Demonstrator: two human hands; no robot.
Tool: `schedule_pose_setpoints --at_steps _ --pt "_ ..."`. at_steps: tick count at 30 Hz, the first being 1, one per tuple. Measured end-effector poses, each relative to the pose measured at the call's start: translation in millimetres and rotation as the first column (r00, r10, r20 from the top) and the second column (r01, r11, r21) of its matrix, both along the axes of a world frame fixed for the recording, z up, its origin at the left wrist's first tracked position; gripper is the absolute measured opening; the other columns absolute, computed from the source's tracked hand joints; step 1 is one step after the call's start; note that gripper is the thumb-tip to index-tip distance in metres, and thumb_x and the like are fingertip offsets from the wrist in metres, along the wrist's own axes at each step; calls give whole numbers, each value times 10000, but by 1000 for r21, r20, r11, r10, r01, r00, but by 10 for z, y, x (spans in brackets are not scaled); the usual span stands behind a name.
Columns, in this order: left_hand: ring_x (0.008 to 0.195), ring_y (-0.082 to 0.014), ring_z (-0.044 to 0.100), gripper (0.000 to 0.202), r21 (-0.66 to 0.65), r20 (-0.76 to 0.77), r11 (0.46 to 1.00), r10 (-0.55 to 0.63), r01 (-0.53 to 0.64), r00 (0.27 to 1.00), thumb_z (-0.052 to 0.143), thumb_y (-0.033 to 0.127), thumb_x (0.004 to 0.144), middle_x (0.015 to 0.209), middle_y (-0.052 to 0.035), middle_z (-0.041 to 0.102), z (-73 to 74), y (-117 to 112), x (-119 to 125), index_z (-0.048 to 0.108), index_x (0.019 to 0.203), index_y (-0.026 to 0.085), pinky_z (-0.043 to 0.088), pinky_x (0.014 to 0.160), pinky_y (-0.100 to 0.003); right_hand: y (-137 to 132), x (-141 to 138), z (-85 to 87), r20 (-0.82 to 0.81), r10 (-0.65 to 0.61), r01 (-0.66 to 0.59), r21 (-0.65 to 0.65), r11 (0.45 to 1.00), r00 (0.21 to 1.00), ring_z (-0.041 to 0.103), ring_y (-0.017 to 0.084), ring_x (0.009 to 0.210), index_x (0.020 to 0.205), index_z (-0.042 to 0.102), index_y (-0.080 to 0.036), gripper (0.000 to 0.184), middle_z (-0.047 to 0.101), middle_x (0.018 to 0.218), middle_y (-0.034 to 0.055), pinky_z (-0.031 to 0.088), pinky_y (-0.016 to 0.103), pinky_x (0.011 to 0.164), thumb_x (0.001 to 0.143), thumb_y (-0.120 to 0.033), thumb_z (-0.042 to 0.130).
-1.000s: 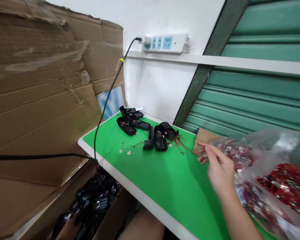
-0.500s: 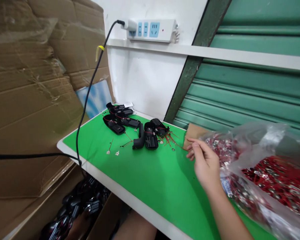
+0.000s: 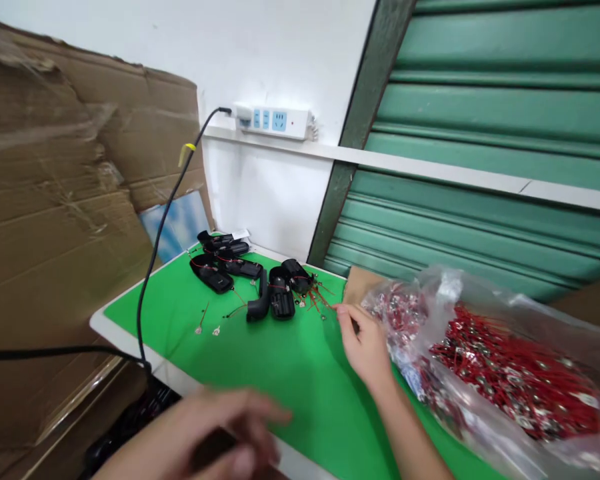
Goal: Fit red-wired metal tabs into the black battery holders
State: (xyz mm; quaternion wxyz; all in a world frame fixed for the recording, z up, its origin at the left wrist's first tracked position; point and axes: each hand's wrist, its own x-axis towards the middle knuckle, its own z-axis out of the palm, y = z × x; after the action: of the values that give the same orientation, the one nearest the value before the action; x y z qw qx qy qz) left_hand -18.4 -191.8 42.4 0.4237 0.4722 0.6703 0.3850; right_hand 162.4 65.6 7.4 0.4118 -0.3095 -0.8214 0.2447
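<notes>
Centrally, right grip (image 3: 365, 347) on green surface (image 3: 290, 360), fingers curled at mouth of plastic bag (image 3: 445, 290) of red wires (image 3: 505, 373), lower right; cannot tell if pinching anything. Left grip (image 3: 215, 440), bottom centre, blurred around dark shape; hold unclear. Black housings (image 3: 260, 287) clustered mid-frame beyond. Black cable (image 3: 161, 223) crosses surface's left edge. Cardboard (image 3: 55, 200) left; power strip (image 3: 273, 121) on wall; green shutter (image 3: 480, 167) upper right.

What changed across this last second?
The left hand has risen from the box, blurred, seemingly with a dark part. The right hand stays at the mouth of the bag of red wires; black housings unmoved.
</notes>
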Motion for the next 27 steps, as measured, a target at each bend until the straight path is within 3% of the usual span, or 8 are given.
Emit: schedule_pose_setpoints --at_steps 3,6,8,13,17,20,24,27 --pt "1127 -248 662 444 321 -269 947 106 -14 957 505 458 972 1217 -100 725 348 985 66 663 1320 234 521 1034 -380 -12 7 3 30 26 -27 28 999 999 671 238 733 923 772 -199 377 718 796 78 522 349 718 1021 -412 477" --pt "1229 -326 610 455 217 -657 976 143 4 740 579 240 895 1306 -187 659 222 1788 61 622 1329 110 479 1066 -448 -22 28 25 11 25 -25 36 999 1000 686 238 768 955 773 -209 377 729 840 80 524 340 718 1036 -410 465" --pt "1226 -368 601 486 130 -784 991 98 8 613 582 204 874 1302 -213 656 40 2072 56 609 1343 78 469 1045 -483 -28 41 42 -8 21 -21 33 999 1000 690 234 784 981 772 -215 372 737 869 79 525 334 721 1042 -409 461" --pt "1175 -352 624 479 136 -814 991 99 22 572 486 139 910 1249 -180 708 -170 2170 83 616 1371 127 425 1039 -510 -49 50 70 -14 24 -23 10 1000 1000 696 234 840 1033 757 -213 346 754 942 82 531 337 759 1038 -389 460" --pt "1145 -321 638 399 146 -823 987 81 71 562 454 185 955 1197 -137 733 -71 2121 135 696 1272 159 423 1032 -482 -68 24 56 -27 25 -25 -16 1000 999 691 236 828 1016 740 -216 324 751 941 86 538 352 759 1017 -395 471" --pt "1147 -307 635 386 193 -812 976 97 106 576 483 202 954 1218 -121 730 46 2130 221 715 1262 177 439 1003 -446 -49 -18 -6 -117 -31 9 -181 983 993 673 231 766 1108 692 -183 350 723 927 98 546 342 647 965 -468 546" --pt "1132 -307 639 366 293 -763 931 89 219 641 547 225 936 1198 -101 741 186 2254 382 736 1249 203 457 969 -433 52 -48 -78 -392 -148 -127 -594 794 908 706 242 828 1351 524 -195 660 698 1142 126 555 314 505 864 -621 651" --pt "1085 -275 659 320 340 -746 863 4 375 666 605 262 920 1124 -90 755 243 2423 516 751 1198 199 471 945 -394 136 -17 -28 -577 -265 -311 -708 635 773 725 228 880 1335 530 -256 690 712 1179 70 596 308 571 786 -613 746"
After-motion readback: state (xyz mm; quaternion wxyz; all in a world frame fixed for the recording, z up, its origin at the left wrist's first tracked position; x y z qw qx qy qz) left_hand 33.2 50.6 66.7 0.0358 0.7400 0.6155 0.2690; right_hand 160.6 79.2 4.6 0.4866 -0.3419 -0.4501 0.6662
